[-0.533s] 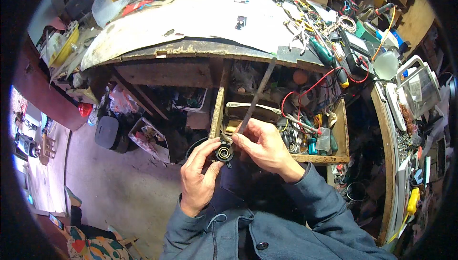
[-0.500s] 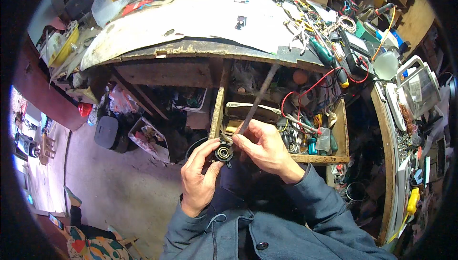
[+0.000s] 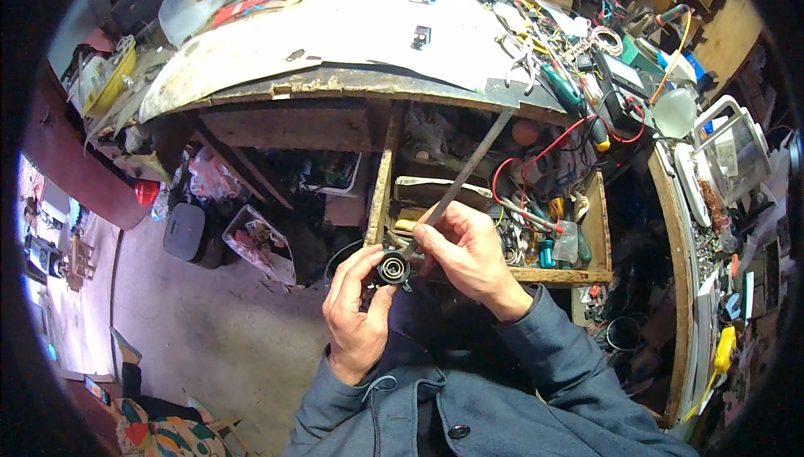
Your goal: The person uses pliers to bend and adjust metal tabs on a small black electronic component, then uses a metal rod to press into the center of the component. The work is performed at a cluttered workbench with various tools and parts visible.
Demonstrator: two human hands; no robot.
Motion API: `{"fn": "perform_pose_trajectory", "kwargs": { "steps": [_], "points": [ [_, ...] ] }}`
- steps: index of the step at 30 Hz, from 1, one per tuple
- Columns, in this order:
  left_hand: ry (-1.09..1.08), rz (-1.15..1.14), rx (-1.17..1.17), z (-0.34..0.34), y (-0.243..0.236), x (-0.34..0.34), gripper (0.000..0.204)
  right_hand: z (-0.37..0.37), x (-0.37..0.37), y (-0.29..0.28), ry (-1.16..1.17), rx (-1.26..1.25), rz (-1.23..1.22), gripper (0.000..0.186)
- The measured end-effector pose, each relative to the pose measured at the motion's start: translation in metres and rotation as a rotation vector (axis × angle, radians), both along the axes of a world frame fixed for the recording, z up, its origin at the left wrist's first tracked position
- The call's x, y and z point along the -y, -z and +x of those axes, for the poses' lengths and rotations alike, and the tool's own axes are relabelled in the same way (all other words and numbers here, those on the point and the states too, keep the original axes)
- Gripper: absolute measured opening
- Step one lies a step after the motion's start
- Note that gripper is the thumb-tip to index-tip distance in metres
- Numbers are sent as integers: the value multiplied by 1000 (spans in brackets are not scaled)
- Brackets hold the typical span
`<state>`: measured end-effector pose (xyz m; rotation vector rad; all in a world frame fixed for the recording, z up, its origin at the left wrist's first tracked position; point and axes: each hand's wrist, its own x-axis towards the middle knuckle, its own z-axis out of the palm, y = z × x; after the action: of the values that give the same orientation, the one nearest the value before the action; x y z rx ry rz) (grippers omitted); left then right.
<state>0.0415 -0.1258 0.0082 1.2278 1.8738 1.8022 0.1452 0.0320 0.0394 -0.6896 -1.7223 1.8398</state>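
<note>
My left hand (image 3: pixel 358 310) is closed round a small black round part (image 3: pixel 393 269) with bright metal rings in its middle, thumb below and fingers above. A small metal tab sticks out at its lower right. My right hand (image 3: pixel 466 256) pinches a long, flat, dark grey metal file (image 3: pixel 471 166) between thumb and fingers. The file slants up and to the right, towards the bench edge. Its lower end meets the rim of the round part, or lies just beside it; my fingers partly cover that spot.
Beyond my hands, an open wooden drawer (image 3: pixel 559 276) holds tools and wires. Above it stands the workbench (image 3: pixel 335 45), its right side crowded with pliers (image 3: pixel 521 69), screwdrivers and cables. An open box (image 3: pixel 287 268) and a dark bin (image 3: pixel 184 232) stand on the floor. A person's patterned clothing (image 3: pixel 167 430) shows lower left.
The file has shifted and tilted further right, its far end now nearer the bench edge. My right hand has moved slightly with it. My left hand keeps its hold on the round part.
</note>
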Motion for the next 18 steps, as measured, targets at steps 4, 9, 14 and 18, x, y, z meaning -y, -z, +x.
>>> {"fn": "perform_pose_trajectory", "kwargs": {
  "steps": [4, 9, 14, 18],
  "points": [
    [-8, -11, -3, 0, -2, 0, 40, 4, -2, 12, -56, 32, 99, 14],
    [-26, -10, 92, 6, 0, 0, 39, 2, 2, 14, 30, 55, 264, 17],
    [-65, 12, -16, 11, 6, 3, 38, 6, 10, 20, 11, 93, 213, 16],
    [-89, 16, -41, 11, 7, 3, 39, 4, 8, 6, -8, 50, 125, 13]
  ]
}}
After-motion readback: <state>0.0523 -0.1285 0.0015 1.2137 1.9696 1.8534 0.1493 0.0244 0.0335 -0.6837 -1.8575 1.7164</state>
